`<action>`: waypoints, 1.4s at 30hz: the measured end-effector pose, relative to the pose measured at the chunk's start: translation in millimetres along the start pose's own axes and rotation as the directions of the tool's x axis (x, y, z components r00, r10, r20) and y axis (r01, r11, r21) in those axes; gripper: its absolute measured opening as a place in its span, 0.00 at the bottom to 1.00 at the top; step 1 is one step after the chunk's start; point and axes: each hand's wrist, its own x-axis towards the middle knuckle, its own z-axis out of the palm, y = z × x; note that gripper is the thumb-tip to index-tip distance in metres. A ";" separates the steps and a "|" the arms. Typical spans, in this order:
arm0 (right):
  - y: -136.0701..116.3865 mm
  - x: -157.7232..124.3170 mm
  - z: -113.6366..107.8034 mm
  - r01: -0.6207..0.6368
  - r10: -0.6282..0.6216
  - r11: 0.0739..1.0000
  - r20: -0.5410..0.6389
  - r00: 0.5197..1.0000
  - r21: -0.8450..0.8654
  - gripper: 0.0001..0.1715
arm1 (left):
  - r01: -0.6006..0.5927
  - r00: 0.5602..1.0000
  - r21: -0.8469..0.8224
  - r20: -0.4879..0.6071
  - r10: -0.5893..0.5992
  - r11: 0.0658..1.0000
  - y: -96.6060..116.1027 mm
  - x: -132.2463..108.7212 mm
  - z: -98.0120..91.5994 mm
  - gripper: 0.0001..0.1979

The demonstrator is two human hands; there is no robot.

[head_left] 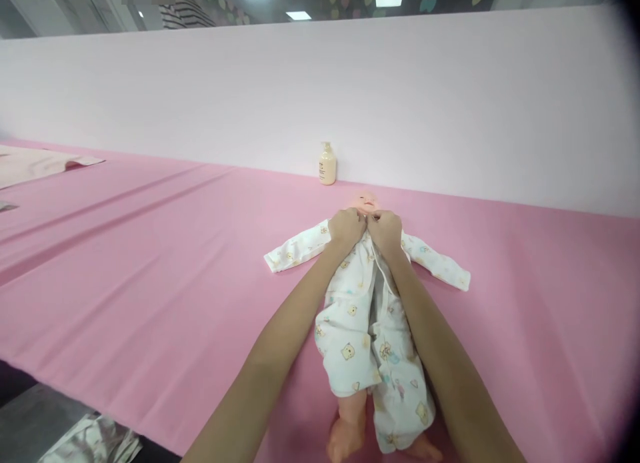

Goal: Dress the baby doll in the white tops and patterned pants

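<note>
A baby doll (363, 202) lies on its back on the pink table cover (150, 263), head away from me and bare feet near me. It wears a white romper (353, 330) printed with small bears, sleeves spread out to both sides. My left hand (346, 226) and my right hand (385, 231) are side by side at the doll's neck, each closed on an edge of the romper's collar. The front of the garment hangs open down the middle below my hands.
A cream pump bottle (327, 164) stands against the pale partition wall (350, 83) behind the doll. A folded light pink cloth (35, 164) lies at the far left. Crumpled plastic (90, 440) sits below the table's near edge.
</note>
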 end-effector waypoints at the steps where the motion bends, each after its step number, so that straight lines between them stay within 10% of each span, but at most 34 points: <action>1: 1.5 0.9 0.4 -0.020 0.021 0.998 -0.021 1.000 0.064 0.15 | -0.004 1.000 -0.009 0.009 0.004 1.000 0.5 2.0 3.7 0.18; 7: 7.4 3.9 3.1 -0.073 0.115 0.925 -0.091 0.989 0.372 0.16 | -0.089 0.995 -0.117 -0.052 0.084 0.989 -7.8 -2.6 10.2 0.16; 42: 12.2 14.9 9.4 0.241 -0.233 0.910 -0.067 0.970 0.336 0.16 | 0.017 0.993 -0.466 -0.093 -0.068 0.885 -6.3 -3.6 0.4 0.12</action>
